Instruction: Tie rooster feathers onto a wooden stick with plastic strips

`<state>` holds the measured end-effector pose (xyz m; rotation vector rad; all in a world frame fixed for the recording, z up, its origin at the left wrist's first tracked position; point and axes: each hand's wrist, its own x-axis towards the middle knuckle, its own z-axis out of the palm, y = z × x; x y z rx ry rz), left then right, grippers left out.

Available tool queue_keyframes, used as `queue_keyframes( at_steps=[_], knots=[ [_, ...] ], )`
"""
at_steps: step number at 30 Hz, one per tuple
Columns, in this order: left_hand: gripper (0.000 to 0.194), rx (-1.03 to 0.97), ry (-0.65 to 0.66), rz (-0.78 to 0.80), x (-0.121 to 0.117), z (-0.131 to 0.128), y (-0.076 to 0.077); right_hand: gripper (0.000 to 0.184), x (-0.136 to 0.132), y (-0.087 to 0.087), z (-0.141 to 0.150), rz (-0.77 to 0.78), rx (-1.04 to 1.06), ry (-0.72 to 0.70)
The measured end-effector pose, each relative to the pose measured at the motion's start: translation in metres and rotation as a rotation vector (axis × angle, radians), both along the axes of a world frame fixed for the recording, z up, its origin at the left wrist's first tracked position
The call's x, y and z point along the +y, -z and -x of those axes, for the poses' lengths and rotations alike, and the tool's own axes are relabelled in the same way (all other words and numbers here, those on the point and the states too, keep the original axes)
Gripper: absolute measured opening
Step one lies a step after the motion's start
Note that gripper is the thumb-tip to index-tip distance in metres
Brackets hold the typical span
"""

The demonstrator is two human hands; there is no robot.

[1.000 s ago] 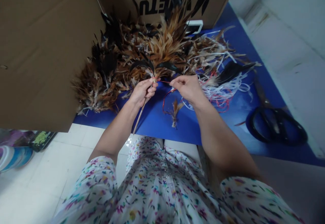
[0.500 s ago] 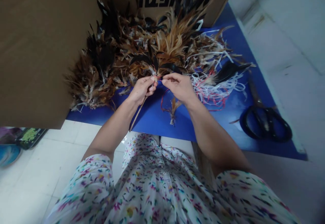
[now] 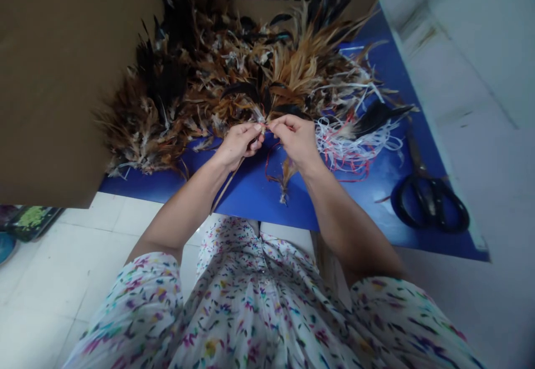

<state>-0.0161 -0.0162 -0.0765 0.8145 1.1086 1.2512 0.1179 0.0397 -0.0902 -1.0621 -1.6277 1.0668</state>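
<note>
My left hand is closed around a thin stick, whose lower end slants down toward the table's front edge. Dark feathers fan out from the stick's top, just beyond the fingertips. My right hand pinches close beside the left, at the feathers' base. A red string loops down below it, and its end in my fingers is too small to see clearly. Under my right hand lies a small brown feather tuft on the blue table.
A large heap of brown and black feathers covers the back of the blue table. White and red strings lie tangled at the right. Black-handled scissors rest near the right edge. Cardboard boxes stand left and behind.
Both hands, still together, have shifted slightly right in view. My right hand has closed in on the left, narrowing the gap between the fingertips. The view has moved a little.
</note>
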Motion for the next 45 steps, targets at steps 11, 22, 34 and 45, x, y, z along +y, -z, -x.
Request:
queue_keyframes(
  at_steps=[11, 22, 34, 45],
  knots=[
    [0.035, 0.095, 0.013, 0.003, 0.0, -0.003, 0.0, 0.014, 0.002, 0.001, -0.005, -0.068, -0.046, -0.024],
    [0.033, 0.247, -0.026, -0.085, 0.002, -0.007, 0.013, 0.016, 0.001, 0.001, -0.007, -0.099, -0.033, -0.054],
    [0.033, 0.664, -0.056, -0.214, 0.002, -0.007, 0.028, 0.019, -0.003, 0.0, -0.008, -0.048, -0.037, -0.073],
    [0.03, 0.852, -0.024, -0.192, -0.004, -0.011, 0.01, 0.024, -0.004, 0.005, -0.006, -0.044, -0.037, -0.075]
  ],
)
